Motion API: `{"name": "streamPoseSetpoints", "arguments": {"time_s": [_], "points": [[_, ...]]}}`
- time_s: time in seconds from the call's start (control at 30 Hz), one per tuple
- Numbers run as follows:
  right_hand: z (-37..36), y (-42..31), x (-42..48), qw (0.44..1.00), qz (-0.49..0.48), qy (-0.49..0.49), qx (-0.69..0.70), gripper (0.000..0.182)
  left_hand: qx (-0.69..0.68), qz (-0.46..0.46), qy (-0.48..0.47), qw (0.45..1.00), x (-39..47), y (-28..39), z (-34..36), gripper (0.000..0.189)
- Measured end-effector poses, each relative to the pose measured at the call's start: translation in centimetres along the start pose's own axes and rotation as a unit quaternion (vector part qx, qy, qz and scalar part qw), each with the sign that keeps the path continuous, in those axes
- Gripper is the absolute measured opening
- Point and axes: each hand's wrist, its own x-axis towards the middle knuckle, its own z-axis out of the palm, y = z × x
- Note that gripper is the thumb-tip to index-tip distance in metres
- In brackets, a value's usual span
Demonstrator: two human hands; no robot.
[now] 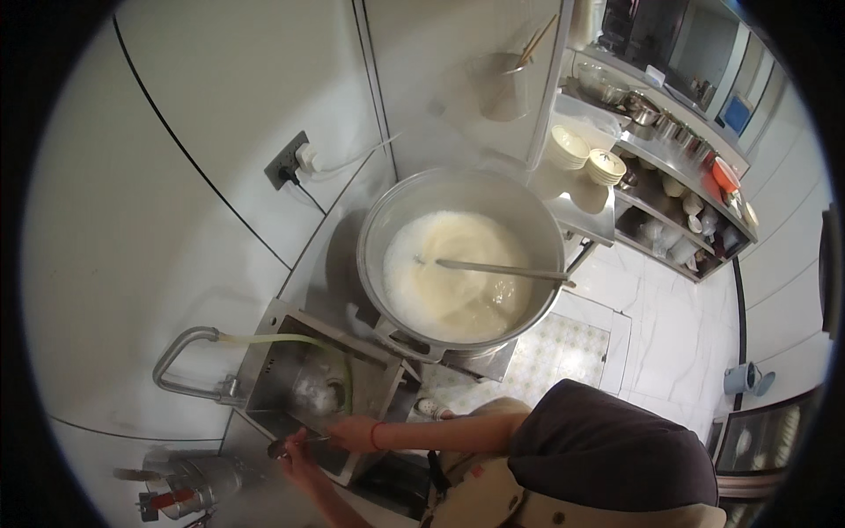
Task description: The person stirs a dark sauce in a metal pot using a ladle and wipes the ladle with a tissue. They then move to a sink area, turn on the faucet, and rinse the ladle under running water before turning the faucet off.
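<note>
Over the front edge of a stainless steel sink (272,383), both my hands are on a slim metal utensil that looks like a ladle or spoon (276,450). My left hand (297,459) grips it near its dark, rounded end. Farther along its handle is my right hand (350,433), with a red cord on the wrist. A pale green hose (290,338) runs from the curved faucet (173,360) down into the sink, where whitish foam or water (317,393) shows. Beyond the sink stands a large metal pot (371,264) of creamy, frothy liquid (455,251).
A metal rod (502,269) leans from the liquid onto the pot's rim. Left of me are metal containers and a red-handled tool (173,498). A wall outlet (287,160) holds two plugs. Stacked bowls (606,166) and a shelving counter (667,152) stand at the back right.
</note>
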Motion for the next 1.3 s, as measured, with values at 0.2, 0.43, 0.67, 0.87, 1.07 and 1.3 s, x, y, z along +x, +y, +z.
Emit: {"name": "streamPoseSetpoints", "arguments": {"time_s": [0.2, 0.43, 0.67, 0.87, 1.07, 1.3], "points": [[-1.4, 0.0, -6.8, 0.992, 0.042, 0.095, -0.072, 0.024, 0.295, 0.064, 0.000, 0.953, -3.8, -2.8, -1.9, 0.052], [-1.8, 5.7, -12.4, 0.980, 0.091, 0.053, -0.168, 0.023, 0.624, 0.188, -0.197, 0.732, -13.1, -8.4, 0.9, 0.039], [1.1, 9.7, -23.7, 0.942, -0.158, 0.108, -0.276, 0.018, 0.496, 0.051, -0.478, 0.724, -25.3, -13.1, 24.8, 0.044], [-7.8, 24.4, -43.9, 0.954, 0.075, 0.278, -0.078, 0.028, 0.439, 0.084, -0.684, 0.576, -36.5, -19.6, 46.5, 0.045], [-16.8, 40.3, -66.4, 0.849, 0.235, 0.442, 0.166, 0.039, 0.438, 0.098, -0.741, 0.500, -42.6, -22.0, 60.7, 0.046], [-25.7, 47.9, -90.9, 0.605, 0.402, 0.662, 0.185, 0.042, 0.488, 0.064, -0.745, 0.450, -45.9, -26.4, 73.4, 0.047]]}}
